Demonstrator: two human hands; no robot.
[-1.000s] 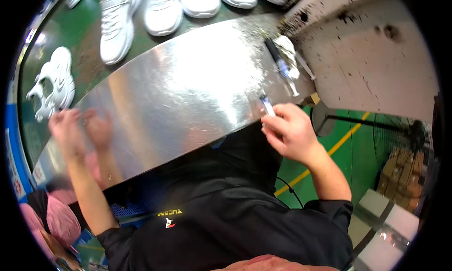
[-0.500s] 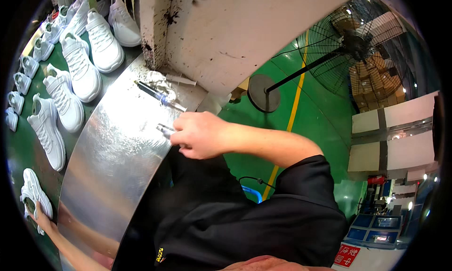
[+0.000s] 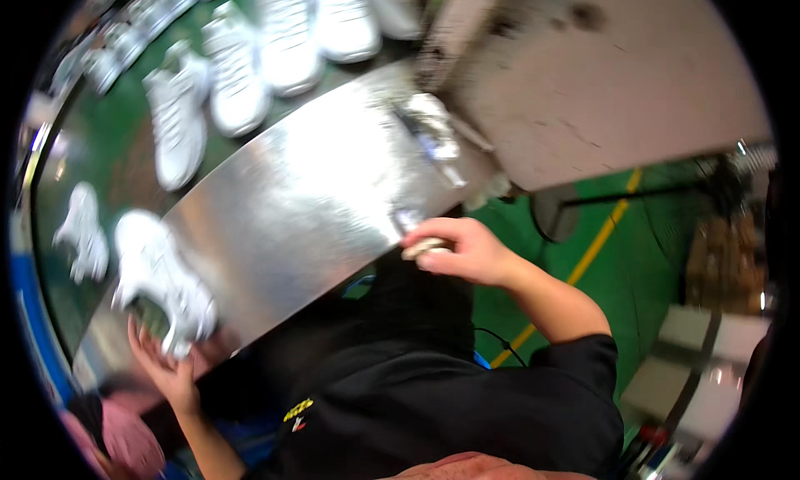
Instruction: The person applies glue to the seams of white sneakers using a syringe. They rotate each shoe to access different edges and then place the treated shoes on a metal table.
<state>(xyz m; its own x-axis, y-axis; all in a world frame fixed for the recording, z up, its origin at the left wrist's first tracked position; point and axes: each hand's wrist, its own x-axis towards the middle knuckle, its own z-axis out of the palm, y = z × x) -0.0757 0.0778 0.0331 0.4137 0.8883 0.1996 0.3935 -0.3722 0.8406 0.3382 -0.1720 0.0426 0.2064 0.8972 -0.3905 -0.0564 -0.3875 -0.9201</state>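
Two hands are at work over a curved sheet-metal bench [image 3: 292, 213], one at each end. Far left, the left hand [image 3: 162, 367] reaches up to the bench's near edge with its fingers spread wide; the fingertips touch the underside of a white sneaker [image 3: 162, 284] that lies tilted just above them. The picture is blurred there, so whether the fingers actually close on the shoe cannot be told. Beyond that hand, more white sneakers [image 3: 242, 80] lie in a loose row on the green belt [image 3: 108, 155] past the bench, well apart from either hand.

Further right, the right hand [image 3: 462, 251] hangs at the near edge of the bench, curled almost shut, thumb and forefinger pinched on a small pale object [image 3: 425, 247], perhaps a marker or a scrap; its kind is too blurred to name. Up from that hand, near the bench's far corner, lies a cluster of pens or small tools [image 3: 433, 134] beside a grimy grey panel [image 3: 600, 72].

My judgement of the risks: the sneaker sits half off the edge on a slick, sloped surface, and a touch with open fingers could push it away or tip it to the floor. The pinched piece hangs past the bench edge over the person's lap, so a slack grip would drop it.

Pose: left forearm stretched up and outward, palm facing the shoe; right elbow bent out, wrist turned inward
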